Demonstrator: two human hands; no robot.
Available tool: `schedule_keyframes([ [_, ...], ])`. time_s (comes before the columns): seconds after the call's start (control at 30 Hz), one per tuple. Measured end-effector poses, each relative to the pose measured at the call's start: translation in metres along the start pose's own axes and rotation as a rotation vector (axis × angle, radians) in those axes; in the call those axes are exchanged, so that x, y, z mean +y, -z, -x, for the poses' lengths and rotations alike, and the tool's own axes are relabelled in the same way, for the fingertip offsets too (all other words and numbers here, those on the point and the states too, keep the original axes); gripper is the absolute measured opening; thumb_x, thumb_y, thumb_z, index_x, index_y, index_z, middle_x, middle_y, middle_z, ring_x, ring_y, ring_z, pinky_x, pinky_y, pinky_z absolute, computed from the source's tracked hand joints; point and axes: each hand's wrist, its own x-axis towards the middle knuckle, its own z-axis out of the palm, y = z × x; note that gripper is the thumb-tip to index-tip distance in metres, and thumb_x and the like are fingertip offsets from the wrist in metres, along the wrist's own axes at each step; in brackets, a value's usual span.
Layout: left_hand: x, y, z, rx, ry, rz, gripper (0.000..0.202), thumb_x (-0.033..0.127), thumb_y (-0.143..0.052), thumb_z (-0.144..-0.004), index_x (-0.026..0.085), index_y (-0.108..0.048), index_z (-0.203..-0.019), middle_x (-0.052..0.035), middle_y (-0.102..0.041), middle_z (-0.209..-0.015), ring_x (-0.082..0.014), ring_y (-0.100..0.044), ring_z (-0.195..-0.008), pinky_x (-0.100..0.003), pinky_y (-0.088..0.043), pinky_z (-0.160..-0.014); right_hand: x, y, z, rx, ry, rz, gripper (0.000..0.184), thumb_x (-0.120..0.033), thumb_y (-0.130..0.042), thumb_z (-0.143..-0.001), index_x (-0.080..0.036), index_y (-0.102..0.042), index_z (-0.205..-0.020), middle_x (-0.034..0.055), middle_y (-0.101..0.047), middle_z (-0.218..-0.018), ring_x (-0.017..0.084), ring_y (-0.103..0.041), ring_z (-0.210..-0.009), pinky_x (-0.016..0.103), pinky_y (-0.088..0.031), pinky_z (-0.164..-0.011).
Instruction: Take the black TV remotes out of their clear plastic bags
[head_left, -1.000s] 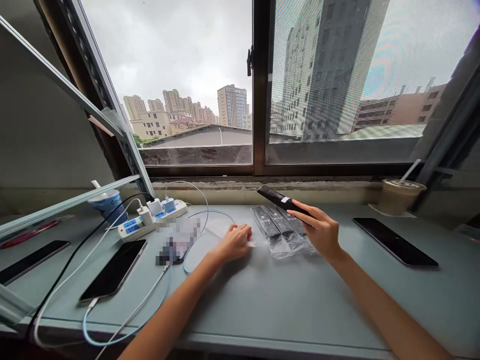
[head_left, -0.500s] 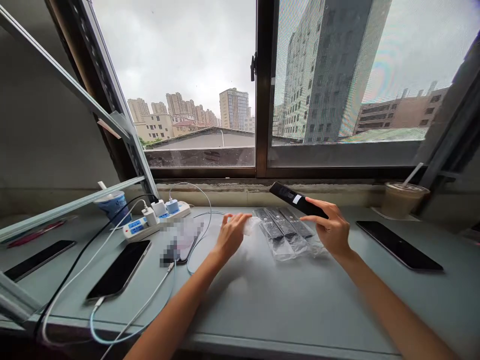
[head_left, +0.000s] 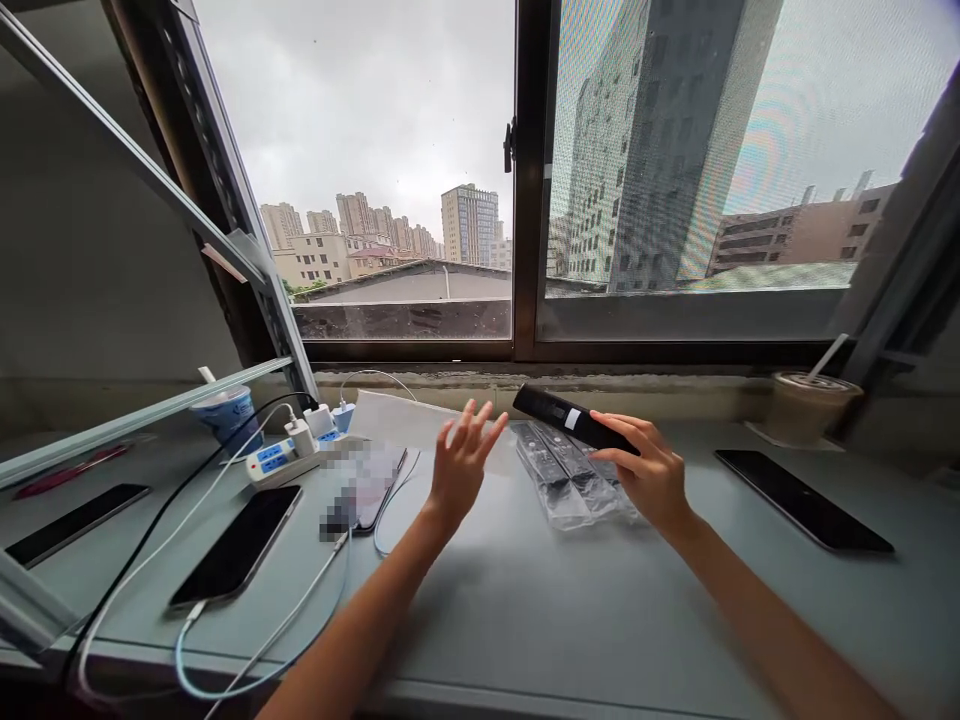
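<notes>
My right hand [head_left: 651,475] is closed around a black remote control [head_left: 559,413] with a small white label, held tilted above the grey desk [head_left: 540,610]. Under it lie three similar remotes in clear plastic bags [head_left: 564,483], side by side. My left hand [head_left: 459,460] is raised just left of them, fingers spread, nothing gripped. A pale, see-through plastic bag [head_left: 394,408] hangs or lies just beyond its fingertips, over the end of the power strip; whether the fingers touch it I cannot tell.
At the left are a white power strip [head_left: 281,455] with chargers, a phone on a cable [head_left: 236,545], a blurred phone [head_left: 364,485], another phone [head_left: 71,522] and a blue cup [head_left: 225,415]. A phone [head_left: 802,498] and an iced drink [head_left: 810,405] sit right. The window is behind.
My left hand picked the clear bag up off the desk, rose and opened its fingers; the bag now sits further left. The right hand tilted the remote slightly lower.
</notes>
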Motion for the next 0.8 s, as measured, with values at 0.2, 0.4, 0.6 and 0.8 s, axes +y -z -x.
schedule_keyframes([
  [0.2, 0.005, -0.024, 0.017, -0.671, 0.053, 0.257, 0.068, -0.008, -0.029, -0.067, 0.020, -0.037, -0.129, -0.0052, -0.051, -0.126, -0.0195, -0.038, -0.122, -0.037, -0.024, -0.098, 0.009, -0.002, 0.007, -0.075, 0.016, 0.019, 0.043, 0.004, -0.041, -0.073, -0.028, -0.067, -0.061, -0.0079, -0.063, -0.108, 0.014, -0.057, -0.098, 0.022, -0.050, -0.062],
  [0.4, 0.005, -0.021, 0.017, -0.747, 0.083, 0.423, 0.045, 0.004, -0.039, -0.069, 0.022, -0.053, -0.107, -0.0054, -0.054, -0.118, -0.0197, -0.041, -0.118, -0.039, -0.024, -0.098, 0.007, -0.001, 0.007, -0.013, 0.018, 0.008, 0.040, 0.000, -0.044, -0.077, -0.028, -0.067, -0.059, -0.0084, -0.064, -0.107, 0.015, -0.056, -0.101, 0.024, -0.051, -0.067],
  [0.6, 0.007, -0.018, 0.014, -0.675, 0.153, 0.439, 0.018, 0.013, -0.044, -0.071, 0.020, -0.052, -0.085, -0.0035, -0.060, -0.096, -0.0175, -0.053, -0.097, -0.037, -0.029, -0.093, 0.009, 0.000, 0.001, 0.160, -0.109, -0.087, 0.039, -0.002, -0.044, -0.075, -0.029, -0.069, -0.061, -0.0047, -0.062, -0.110, 0.016, -0.060, -0.093, 0.029, -0.053, -0.069],
  [0.8, 0.006, -0.019, 0.012, -0.610, 0.178, 0.411, 0.010, 0.015, -0.044, -0.074, 0.021, -0.047, -0.083, -0.0018, -0.061, -0.089, -0.0155, -0.056, -0.086, -0.034, -0.030, -0.092, 0.011, -0.003, 0.003, 0.118, -0.177, -0.169, 0.031, -0.008, -0.049, -0.076, -0.028, -0.070, -0.065, -0.0020, -0.063, -0.109, 0.017, -0.062, -0.088, 0.030, -0.053, -0.068],
])
